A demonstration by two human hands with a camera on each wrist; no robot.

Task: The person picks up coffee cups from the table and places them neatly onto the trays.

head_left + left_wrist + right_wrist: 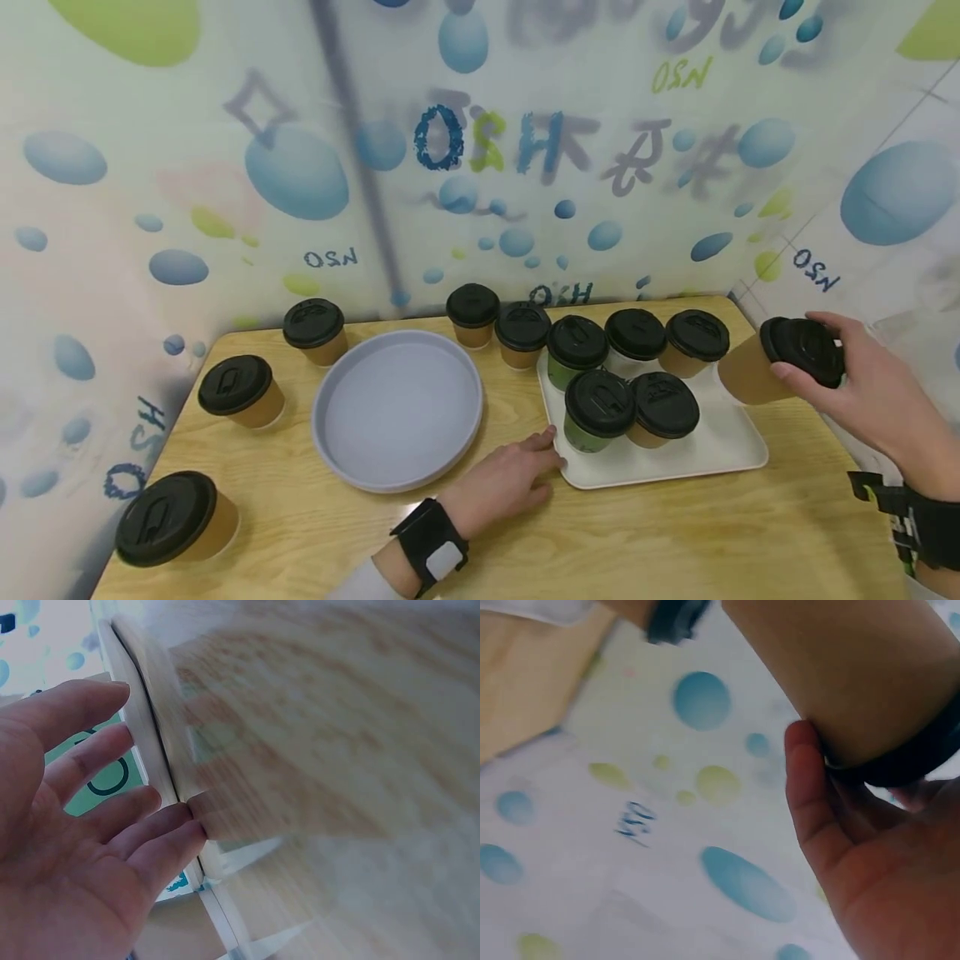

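A lidded brown cup is grasped by the right hand, whose thumb and fingers are curled round its black lid; the cup is held tilted near the right end of a white rectangular tray, with its base pointed toward the tray and its lid toward the palm. The near left corner of the tray is touched by the left hand, whose fingers are extended, slightly bent and clasped round nothing. Five cups are held upright by the tray: a green cup at the back left, another green cup at the front, a brown cup just beside it, a pale cup at the back and a brown cup at the back right. All are capped with black lids, so their contents are hidden. Two more capped brown cups are stood on the wooden table, close to the tray's back left corner. Further left, a round grey-lilac tray is set with its smooth floor facing up, and three capped brown cups are spaced along the table's left side and back left corner.
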